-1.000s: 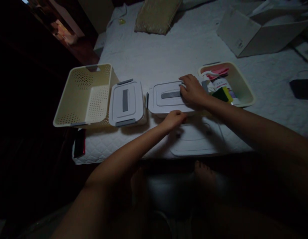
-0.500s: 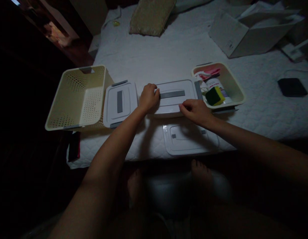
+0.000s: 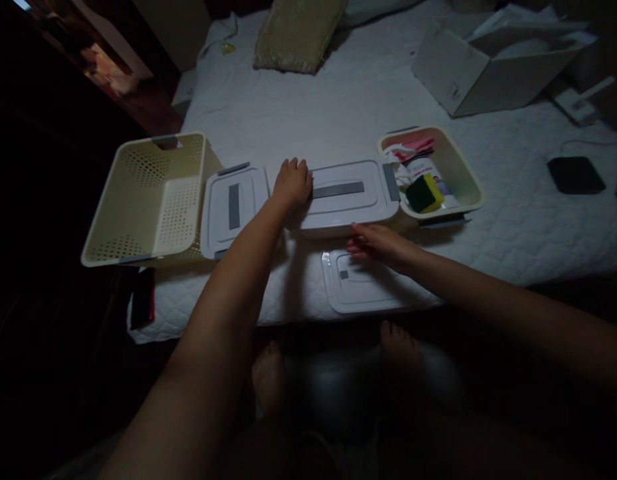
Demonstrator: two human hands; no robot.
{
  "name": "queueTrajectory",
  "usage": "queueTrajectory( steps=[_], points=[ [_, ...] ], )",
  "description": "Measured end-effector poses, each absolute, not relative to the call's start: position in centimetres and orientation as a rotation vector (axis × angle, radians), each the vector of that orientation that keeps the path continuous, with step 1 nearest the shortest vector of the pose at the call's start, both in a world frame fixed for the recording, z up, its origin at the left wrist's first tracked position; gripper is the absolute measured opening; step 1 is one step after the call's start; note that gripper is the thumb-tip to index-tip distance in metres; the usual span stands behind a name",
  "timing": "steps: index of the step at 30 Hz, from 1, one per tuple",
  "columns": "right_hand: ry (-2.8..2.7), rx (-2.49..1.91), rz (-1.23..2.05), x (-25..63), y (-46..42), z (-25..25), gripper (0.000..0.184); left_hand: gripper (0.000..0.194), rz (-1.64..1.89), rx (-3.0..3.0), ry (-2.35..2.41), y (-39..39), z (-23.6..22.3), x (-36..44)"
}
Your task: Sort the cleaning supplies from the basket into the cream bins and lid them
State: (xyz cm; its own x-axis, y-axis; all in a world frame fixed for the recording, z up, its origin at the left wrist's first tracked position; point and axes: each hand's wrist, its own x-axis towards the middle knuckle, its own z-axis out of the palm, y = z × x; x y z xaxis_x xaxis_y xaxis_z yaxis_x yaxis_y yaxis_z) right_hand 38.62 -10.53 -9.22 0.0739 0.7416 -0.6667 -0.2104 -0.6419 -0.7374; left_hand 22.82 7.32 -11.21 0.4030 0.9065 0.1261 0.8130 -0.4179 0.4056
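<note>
White quilted bed (image 3: 308, 120) carries a plastic lid (image 3: 351, 197) with the curled left hand (image 3: 292, 183) against its end, while the open right hand (image 3: 378, 243), fingers extended, reaches over a second flat lid (image 3: 368, 290), and a cream basket (image 3: 461, 167) holding a sponge (image 3: 424, 193) stands just beside the first.

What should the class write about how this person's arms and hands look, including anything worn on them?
Both arms are bare as far as the view shows, with no sleeves. The left hand and right hand wear no gloves, and no watch or bracelet shows. Rings are hard to rule out in this dim light.
</note>
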Motion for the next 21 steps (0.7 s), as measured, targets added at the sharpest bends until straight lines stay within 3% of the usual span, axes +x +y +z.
queueTrajectory(
  steps=[7, 21],
  points=[
    [-0.355, -1.525, 1.603, 37.9, -9.5, -10.1, 0.029, 0.035, 0.522, 2.259, 1.638, 7.2, -12.4, 22.3],
    [-0.422, -1.563, 1.435, 37.8, -8.1, -10.2, 0.027, 0.039, 0.644, 1.998, 1.821, 8.2, -13.2, 21.4]
  ],
)
